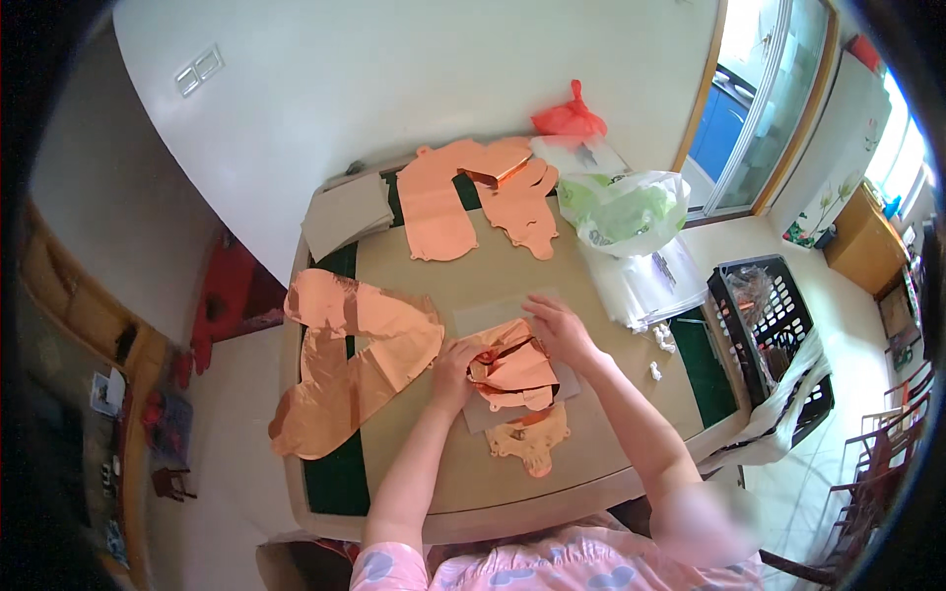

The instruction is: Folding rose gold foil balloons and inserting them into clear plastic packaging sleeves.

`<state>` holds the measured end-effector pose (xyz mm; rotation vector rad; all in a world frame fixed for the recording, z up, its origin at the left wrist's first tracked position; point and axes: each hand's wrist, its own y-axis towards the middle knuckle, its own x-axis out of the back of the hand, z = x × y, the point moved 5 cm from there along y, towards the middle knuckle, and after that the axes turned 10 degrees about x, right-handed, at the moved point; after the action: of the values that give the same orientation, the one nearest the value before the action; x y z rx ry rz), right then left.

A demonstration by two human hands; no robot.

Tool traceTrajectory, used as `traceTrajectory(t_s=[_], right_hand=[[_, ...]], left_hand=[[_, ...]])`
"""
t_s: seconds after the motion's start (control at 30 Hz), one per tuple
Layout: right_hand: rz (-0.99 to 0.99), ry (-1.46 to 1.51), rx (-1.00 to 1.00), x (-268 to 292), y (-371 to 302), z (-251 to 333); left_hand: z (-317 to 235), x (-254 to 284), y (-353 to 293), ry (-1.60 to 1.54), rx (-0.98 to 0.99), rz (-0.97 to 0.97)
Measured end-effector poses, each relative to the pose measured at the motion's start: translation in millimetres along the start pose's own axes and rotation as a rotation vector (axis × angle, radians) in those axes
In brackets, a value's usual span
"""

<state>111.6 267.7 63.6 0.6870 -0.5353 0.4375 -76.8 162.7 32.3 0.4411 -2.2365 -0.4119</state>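
Note:
A folded rose-gold foil balloon [517,374] lies bunched in front of me on a pale grey sheet [478,422]. At its left edge my left hand [454,374] is closed on the foil, some fingers hidden. My right hand [560,330] is by its upper right corner, fingers stretched out and a little apart over the sheet. A smaller foil piece [532,440] with tabbed edges sticks out toward me below. Left of my left hand lies a large flat, creased, angled foil balloon [365,340]. Two more foil shapes, an arched one [437,202] and a wavy one [517,212], lie at the far side.
Grey card sheets [345,214] are stacked at the table's far left. Clear plastic sleeves [645,286] and a white-green plastic bag [626,212] sit at the right, a red bag [572,113] behind. A black crate [764,305] stands beyond the table's right edge.

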Motion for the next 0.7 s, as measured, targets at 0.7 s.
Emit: traceTrajectory(t_s=[0.7], right_hand=[[0.272, -0.165, 0.258, -43.6, -24.2, -5.8]], left_hand=[[-1.8, 15.9, -35.5, 0.517, 0.067, -0.115]])
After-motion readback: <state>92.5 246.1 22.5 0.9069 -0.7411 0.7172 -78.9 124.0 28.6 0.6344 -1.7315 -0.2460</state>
